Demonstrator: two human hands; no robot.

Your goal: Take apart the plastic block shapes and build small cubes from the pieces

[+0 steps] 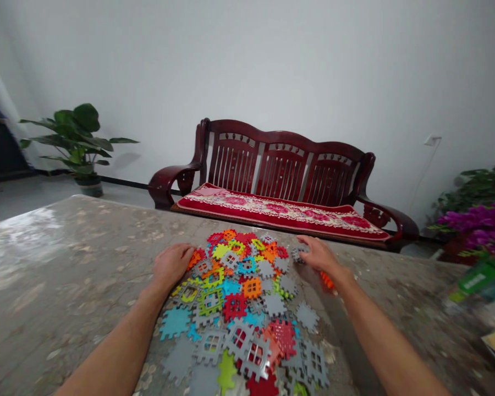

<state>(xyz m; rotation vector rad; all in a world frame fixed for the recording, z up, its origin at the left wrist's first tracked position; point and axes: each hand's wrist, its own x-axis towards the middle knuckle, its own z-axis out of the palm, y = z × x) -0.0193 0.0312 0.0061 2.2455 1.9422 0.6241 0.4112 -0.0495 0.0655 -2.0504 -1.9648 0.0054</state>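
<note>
Plastic tiles (231, 286): we see toothed red, orange, lime, blue and grey pieces, overlapping loosely.
Outlying grey tile (298, 254): we find it just beside them, far right.
Outlying orange tile (327, 280): nearer, further right, partly hidden.

Two hands (171, 265) (320, 256), one bench (287, 138), dozens of tiles (274, 304)

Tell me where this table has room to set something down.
The table is bare left of the left hand and between the right forearm and the green package. The middle is crowded with plastic pieces.
</note>
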